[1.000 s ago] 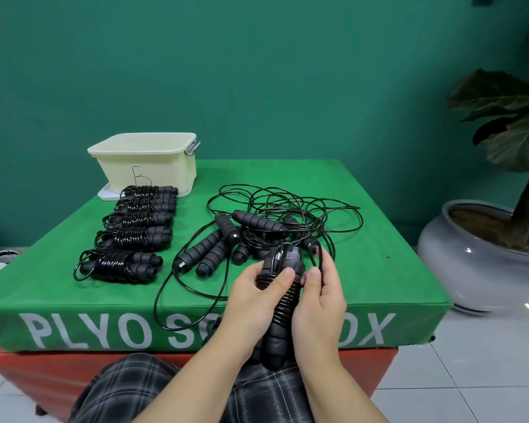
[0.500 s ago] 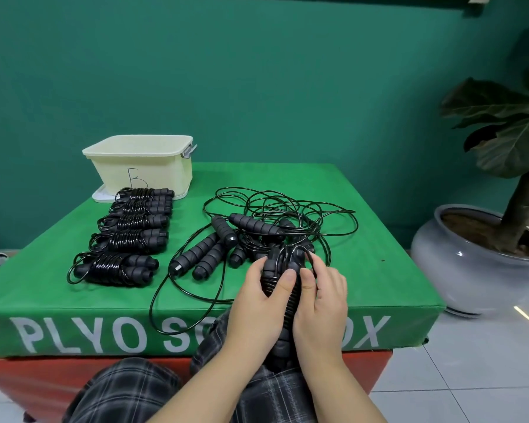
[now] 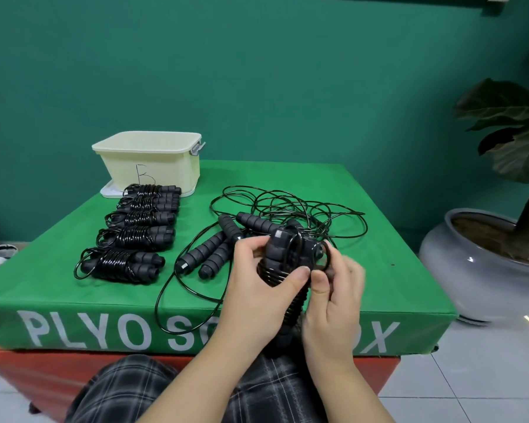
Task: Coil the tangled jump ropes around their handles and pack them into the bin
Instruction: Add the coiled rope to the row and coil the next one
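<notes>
My left hand [image 3: 261,288] grips a pair of black foam handles with cord wound round them, the coiled jump rope [image 3: 283,270], held upright over the box's front edge. My right hand [image 3: 333,288] pinches the cord loop beside the handle tops; its fingers are blurred. Behind my hands lies a tangled pile of black ropes [image 3: 290,209] with loose handles [image 3: 205,254]. Several coiled ropes [image 3: 129,264] lie in a row at the left. The cream bin [image 3: 153,160] marked "B" stands at the far left corner.
The green plyo box [image 3: 394,285] carries everything; one cord loop [image 3: 165,306] hangs over its front edge. A grey plant pot [image 3: 471,270] stands on the floor to the right. My plaid-clad legs [image 3: 141,389] are under the front edge.
My hands have lifted the wound handles slightly and tilted them. My right hand has shifted to the right of the handle tops, working the cord loop.
</notes>
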